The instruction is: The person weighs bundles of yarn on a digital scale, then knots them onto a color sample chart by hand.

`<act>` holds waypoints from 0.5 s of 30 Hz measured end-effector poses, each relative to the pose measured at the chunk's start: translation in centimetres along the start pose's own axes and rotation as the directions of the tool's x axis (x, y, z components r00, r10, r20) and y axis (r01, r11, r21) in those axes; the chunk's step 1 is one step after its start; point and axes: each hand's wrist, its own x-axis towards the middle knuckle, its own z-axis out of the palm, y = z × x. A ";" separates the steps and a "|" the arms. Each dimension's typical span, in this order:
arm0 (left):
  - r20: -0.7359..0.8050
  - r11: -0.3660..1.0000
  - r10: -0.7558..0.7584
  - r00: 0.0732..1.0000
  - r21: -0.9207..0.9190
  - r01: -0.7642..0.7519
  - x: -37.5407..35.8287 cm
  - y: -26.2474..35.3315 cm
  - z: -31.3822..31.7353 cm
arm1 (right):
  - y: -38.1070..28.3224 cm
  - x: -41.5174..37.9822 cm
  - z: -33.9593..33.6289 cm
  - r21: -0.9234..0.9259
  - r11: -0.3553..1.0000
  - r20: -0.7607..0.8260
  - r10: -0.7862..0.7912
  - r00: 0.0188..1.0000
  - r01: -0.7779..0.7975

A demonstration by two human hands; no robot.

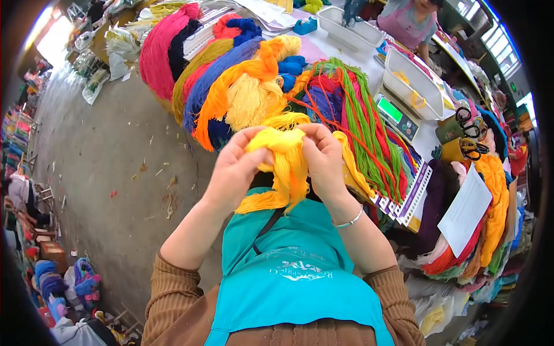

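A hank of yellow thread is held up in front of my teal apron, its loose ends hanging down. My left hand pinches its left side, fingers curled around the strands. On the other side my right hand grips the top right part between thumb and fingers; a bracelet circles that wrist. Just beyond my hands, a pale yellow hank and an orange hank lie on the table edge. Green and red strands spread to the right, with another yellow hank beside my right hand.
A digital scale with a green display stands on the table, near white plastic trays. Scissors rest in a holder at the right. Another person is across the table. Concrete floor with scraps lies to the left.
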 end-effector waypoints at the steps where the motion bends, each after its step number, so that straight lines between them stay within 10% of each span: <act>1: -0.037 0.995 0.013 0.999 -0.103 -0.017 0.4 0.1 -0.3 | 0.3 0.1 0.0 -0.032 0.999 -0.068 -0.034 0.997 0.032; 4: -0.168 0.995 0.046 0.985 -0.076 -0.059 1.0 1.0 -0.8 | 1.2 -1.1 -0.5 -0.564 0.766 -0.013 -0.381 0.925 0.307; 8: -0.049 1.000 -0.029 0.998 -0.001 0.029 1.0 1.6 0.5 | 1.8 -1.7 2.1 -0.746 0.523 0.237 -0.369 0.899 0.412; 11: 0.125 0.927 -0.057 0.991 0.374 0.006 1.4 3.7 -0.5 | 4.5 -0.6 -0.1 -0.609 0.738 0.252 -0.167 0.953 0.290; 15: 0.054 0.483 0.235 0.970 0.860 -0.165 1.2 8.8 -3.1 | 3.0 0.0 -1.6 -0.548 0.819 0.155 -0.101 0.983 0.171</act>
